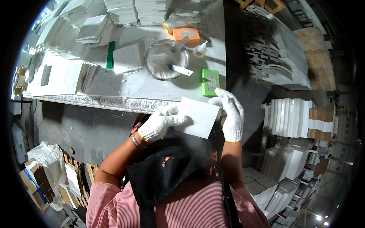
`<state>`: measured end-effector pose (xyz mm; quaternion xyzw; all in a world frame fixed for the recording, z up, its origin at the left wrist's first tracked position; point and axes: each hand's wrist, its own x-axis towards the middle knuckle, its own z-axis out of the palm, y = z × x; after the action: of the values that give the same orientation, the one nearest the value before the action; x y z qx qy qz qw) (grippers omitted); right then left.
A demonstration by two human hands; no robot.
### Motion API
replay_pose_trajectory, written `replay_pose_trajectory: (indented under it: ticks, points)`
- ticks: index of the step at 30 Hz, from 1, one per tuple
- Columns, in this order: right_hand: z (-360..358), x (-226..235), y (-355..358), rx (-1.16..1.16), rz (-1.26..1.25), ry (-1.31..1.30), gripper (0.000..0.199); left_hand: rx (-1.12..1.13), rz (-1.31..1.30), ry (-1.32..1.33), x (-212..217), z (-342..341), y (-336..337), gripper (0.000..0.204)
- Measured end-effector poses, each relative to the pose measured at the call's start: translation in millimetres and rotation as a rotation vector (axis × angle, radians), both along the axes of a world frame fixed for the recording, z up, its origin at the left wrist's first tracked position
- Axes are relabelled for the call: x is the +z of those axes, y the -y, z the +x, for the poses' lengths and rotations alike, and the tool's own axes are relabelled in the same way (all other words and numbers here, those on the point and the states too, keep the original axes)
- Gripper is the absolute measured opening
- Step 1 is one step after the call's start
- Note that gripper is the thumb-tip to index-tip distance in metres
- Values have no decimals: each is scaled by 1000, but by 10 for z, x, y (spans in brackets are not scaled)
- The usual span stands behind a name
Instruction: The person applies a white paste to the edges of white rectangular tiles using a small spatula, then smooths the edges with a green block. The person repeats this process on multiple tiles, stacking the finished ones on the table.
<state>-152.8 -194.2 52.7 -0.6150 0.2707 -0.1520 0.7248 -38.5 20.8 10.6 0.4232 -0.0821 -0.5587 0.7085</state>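
Observation:
A thin white square tile (198,117) is tilted in front of my body, and my gloved left hand (161,122) pinches its left side between thumb and fingers. Beside the tile's right corner is my gloved right hand (230,114), its fingers bent and apart; whether they touch the tile I cannot tell. Just beyond those fingertips a green rectangular block (210,82) lies at the table's right edge. Farther in stands a clear round bowl (146,60) of white powder or paste, with a white-handled spatula (181,70) and a second scraper (180,44) resting in it.
On the table (152,89) are an orange block (186,35), a small white squeeze bottle (200,50), a flat white tile (127,59) and a green strip (110,55). Stacked tiles (64,78) fill its left side. More slabs (289,117) stand on the right.

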Motion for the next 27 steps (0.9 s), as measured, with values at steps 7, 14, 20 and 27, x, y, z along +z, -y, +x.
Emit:
replay_pose_trajectory:
  ticks: [7, 14, 20, 27]
  points:
    - [-34, -11, 16, -4, 143, 20, 40, -16, 25, -15, -35, 8, -12, 39]
    - [-40, -109, -114, 29, 206, 81, 37, 18, -6, -56, -13, 6, -9, 39]
    - [-14, -145, -284, 56, -27, 105, 39, 55, -3, -68, 17, 18, -81, 42]
    - [-72, -237, -502, 154, -457, -96, 28, 235, -61, -60, -127, 58, -222, 35]
